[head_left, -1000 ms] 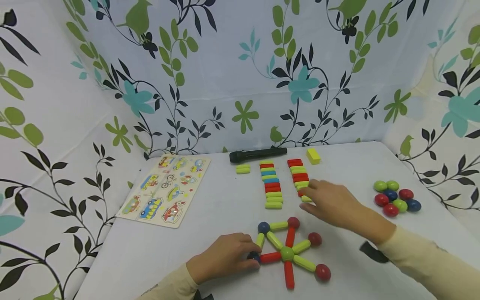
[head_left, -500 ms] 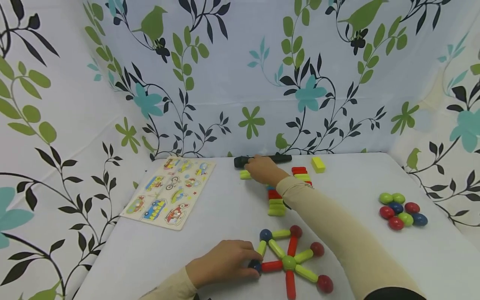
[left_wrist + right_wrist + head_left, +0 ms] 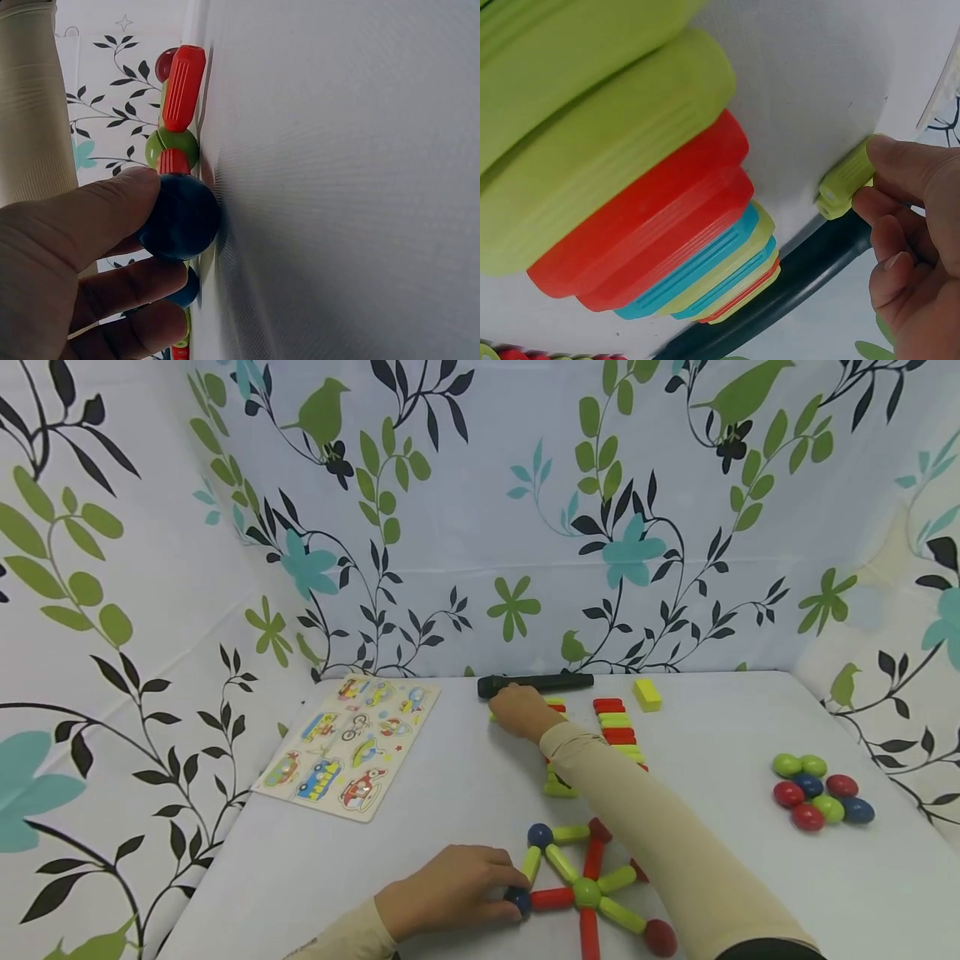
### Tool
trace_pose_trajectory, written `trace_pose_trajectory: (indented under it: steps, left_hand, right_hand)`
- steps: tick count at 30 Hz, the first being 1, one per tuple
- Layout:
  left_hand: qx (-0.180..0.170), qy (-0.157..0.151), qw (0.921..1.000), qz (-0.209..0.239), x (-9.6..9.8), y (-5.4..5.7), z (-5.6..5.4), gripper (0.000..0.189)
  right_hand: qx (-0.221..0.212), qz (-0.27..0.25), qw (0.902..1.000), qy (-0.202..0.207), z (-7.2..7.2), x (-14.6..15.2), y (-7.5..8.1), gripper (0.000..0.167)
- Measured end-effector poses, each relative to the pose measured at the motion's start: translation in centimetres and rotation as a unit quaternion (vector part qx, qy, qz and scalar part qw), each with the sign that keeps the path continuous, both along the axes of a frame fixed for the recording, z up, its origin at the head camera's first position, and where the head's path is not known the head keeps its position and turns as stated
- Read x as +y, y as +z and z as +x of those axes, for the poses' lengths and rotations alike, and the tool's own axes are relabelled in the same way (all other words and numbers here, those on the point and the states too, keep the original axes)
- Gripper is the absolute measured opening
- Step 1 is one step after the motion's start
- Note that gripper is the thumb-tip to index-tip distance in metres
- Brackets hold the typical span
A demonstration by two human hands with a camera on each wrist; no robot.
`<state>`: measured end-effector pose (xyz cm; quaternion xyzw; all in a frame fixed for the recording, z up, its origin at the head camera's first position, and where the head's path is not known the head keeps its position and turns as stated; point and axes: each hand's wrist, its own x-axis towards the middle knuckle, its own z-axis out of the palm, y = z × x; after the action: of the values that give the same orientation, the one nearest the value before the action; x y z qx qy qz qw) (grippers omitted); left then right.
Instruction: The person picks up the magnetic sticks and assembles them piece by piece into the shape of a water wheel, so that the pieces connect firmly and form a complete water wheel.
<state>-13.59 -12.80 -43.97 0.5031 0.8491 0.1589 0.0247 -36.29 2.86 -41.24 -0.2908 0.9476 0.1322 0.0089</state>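
While left fingers (image 3: 127, 289) grip a blue ball (image 3: 184, 221), right fingers (image 3: 872, 204) pinch a crosswise green stick (image 3: 847, 169).

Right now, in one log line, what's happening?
left hand: holds blue ball | right hand: pinches green stick | black rod: beside right hand

Leaf-patterned cloth (image 3: 450, 543) behind a white tabletop (image 3: 442, 785)

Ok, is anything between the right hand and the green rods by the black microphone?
Nothing visible: the right hand pinches the end of one green rod. The black microphone lies just beyond, not between.
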Motion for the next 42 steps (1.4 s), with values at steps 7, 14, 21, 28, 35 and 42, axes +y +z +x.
trace_pose_trajectory:
  steps: [7, 14, 21, 28, 35, 42]
  left_hand:
    - [0.003, -0.007, 1.0000, 0.006, 0.4, -0.1, 0.1, 0.026]
    - [-0.009, -0.006, 0.9999, 0.002, 0.5, -0.1, 0.3, 0.026]
    - [-0.040, 0.006, 0.9992, -0.008, 0.6, 0.0, 0.3, 0.028]
    - [-0.043, 0.032, 0.9983, -0.021, 0.0, 0.8, 0.0, 0.027]
    - [-0.073, 0.040, 0.9963, -0.025, -0.3, 1.0, 0.2, 0.028]
    - [-0.053, 0.028, 0.9982, -0.008, 0.0, 0.5, 0.2, 0.027]
  right_hand:
    - [-0.004, -0.008, 0.9999, -0.013, -0.1, 0.8, -0.4, 0.020]
    - [-0.022, -0.041, 0.9986, -0.026, 0.0, 1.1, -0.9, 0.018]
    - [-0.045, -0.118, 0.9910, -0.044, 2.2, 2.2, 2.0, 0.012]
    - [-0.157, -0.281, 0.9449, -0.059, 10.7, 10.4, 5.9, 0.011]
    - [-0.255, -0.336, 0.8957, -0.143, 17.0, 17.8, 1.6, 0.010]
    - [-0.289, -0.369, 0.8627, -0.190, 19.1, 18.6, -0.4, 0.009]
